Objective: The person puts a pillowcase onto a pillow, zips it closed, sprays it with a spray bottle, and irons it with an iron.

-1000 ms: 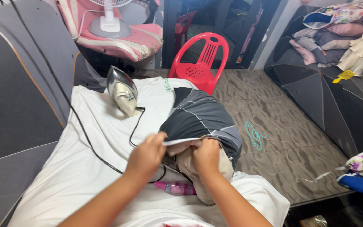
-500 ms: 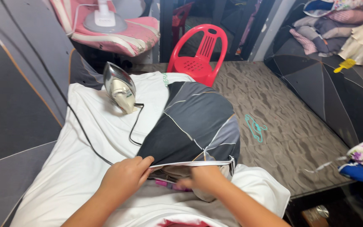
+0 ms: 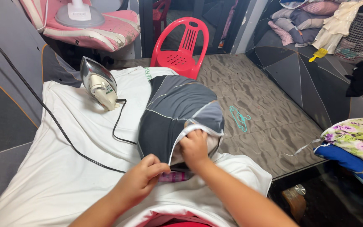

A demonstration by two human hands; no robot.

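A white sheet covers the soft pad in front of the person. On it lies a grey cover with thin white lines, puffed up over a pillow. The left hand pinches the cover's near edge with its fingers. The right hand is pushed into the opening, fingers curled on the white trim. An iron stands behind, its black cord trailing across the sheet. A red chair stands further back. A small pink bottle peeks out between the hands.
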